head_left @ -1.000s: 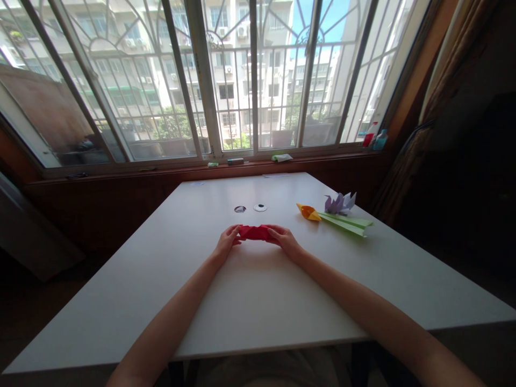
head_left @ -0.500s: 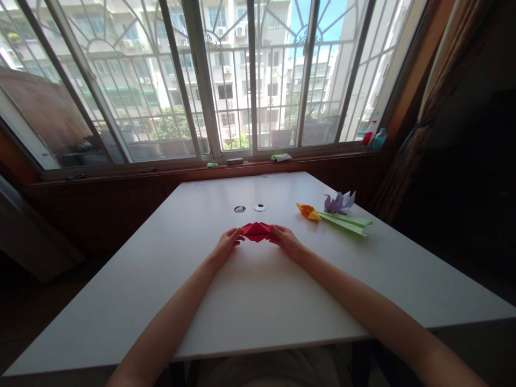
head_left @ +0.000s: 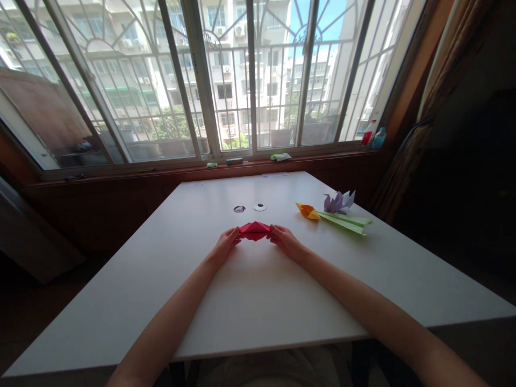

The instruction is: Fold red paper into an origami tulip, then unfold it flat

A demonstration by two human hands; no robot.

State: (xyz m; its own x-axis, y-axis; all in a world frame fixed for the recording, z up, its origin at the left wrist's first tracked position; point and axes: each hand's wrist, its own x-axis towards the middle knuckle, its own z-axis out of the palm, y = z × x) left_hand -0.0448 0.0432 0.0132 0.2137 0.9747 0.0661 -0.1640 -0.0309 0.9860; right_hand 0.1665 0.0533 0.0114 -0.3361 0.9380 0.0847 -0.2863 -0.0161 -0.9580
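Note:
A red folded paper piece (head_left: pixel 255 230) with a raised peak in its middle is stretched between my two hands over the white table (head_left: pixel 242 306). My left hand (head_left: pixel 228 242) pinches its left tip between thumb and fingers. On the other side, my right hand (head_left: pixel 284 239) grips the right tip in the same way. Just beyond the paper lie two small round pieces: a dark patterned disc (head_left: pixel 239 209) and a white disc with a black spot (head_left: pixel 259 207). Whether the paper touches the tabletop I cannot tell.
To the right lie a yellow-orange paper boat (head_left: pixel 308 211), a light green paper plane (head_left: pixel 346 222) and purple folded paper (head_left: pixel 339 202). Behind the table, the window sill carries small packets (head_left: pixel 280 157) and two bottles (head_left: pixel 379 138). A curtain (head_left: pixel 427 118) hangs at the right.
The red paper has shifted very slightly left, and its lower flap looks a little more spread. Both hands keep their hold with almost no movement.

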